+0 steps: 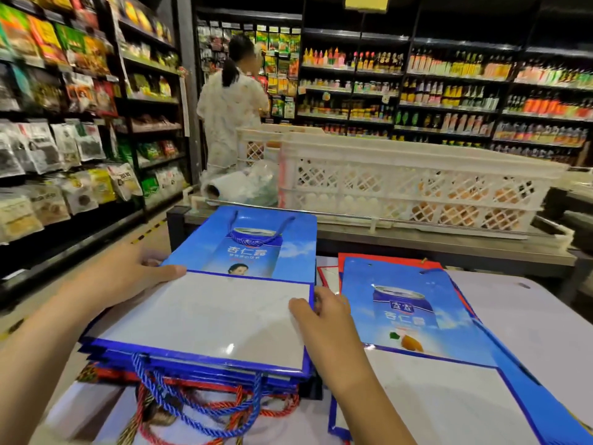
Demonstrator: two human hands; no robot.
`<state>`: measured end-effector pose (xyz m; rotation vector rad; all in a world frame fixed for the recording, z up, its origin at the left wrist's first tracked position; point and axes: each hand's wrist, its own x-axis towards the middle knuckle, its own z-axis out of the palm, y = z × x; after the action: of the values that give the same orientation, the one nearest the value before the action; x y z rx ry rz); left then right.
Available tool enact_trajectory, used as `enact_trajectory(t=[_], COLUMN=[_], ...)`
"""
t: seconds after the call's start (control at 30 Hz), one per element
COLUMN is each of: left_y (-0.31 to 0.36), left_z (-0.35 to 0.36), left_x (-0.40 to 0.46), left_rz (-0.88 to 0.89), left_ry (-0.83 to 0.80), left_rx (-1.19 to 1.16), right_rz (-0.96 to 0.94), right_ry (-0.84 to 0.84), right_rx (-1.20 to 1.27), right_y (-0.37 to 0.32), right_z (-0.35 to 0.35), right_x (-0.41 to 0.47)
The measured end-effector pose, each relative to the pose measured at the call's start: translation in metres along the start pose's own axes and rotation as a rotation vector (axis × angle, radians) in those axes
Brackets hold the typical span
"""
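Note:
A stack of flat blue gift bags [208, 316] with a drink can printed on them lies in front of me, white panel up, blue and red rope handles hanging at the near edge. My left hand [128, 274] grips the stack's left edge, thumb on top. My right hand [324, 319] holds the right edge, thumb on the white panel and fingers curled over the side. A second pile of the same blue bags [410, 313] lies flat to the right, apart from both hands.
The bags rest on a pale table [529, 319]. Behind it stand white lattice crates [410, 184] on a metal counter. A person in light clothes [231, 114] faces stocked shelves at the back. Shelves of packets [64, 139] line the aisle on the left.

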<state>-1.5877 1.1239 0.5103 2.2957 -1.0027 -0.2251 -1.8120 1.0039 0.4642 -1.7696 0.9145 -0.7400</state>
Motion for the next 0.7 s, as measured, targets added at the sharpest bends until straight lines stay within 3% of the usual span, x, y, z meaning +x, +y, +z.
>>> enact_trajectory(t=[0.2, 0.7], left_y=[-0.004, -0.019], left_z=[0.003, 0.012], left_x=[0.003, 0.017], left_rz=[-0.037, -0.031], left_ry=[-0.028, 0.073], left_rx=[0.024, 0.177], right_rz=[0.06, 0.065], right_ry=[-0.135, -0.041], right_rx=[0.222, -0.011], right_y=[-0.005, 0.001], right_z=[-0.003, 0.02], right_x=[0.001, 0.014])
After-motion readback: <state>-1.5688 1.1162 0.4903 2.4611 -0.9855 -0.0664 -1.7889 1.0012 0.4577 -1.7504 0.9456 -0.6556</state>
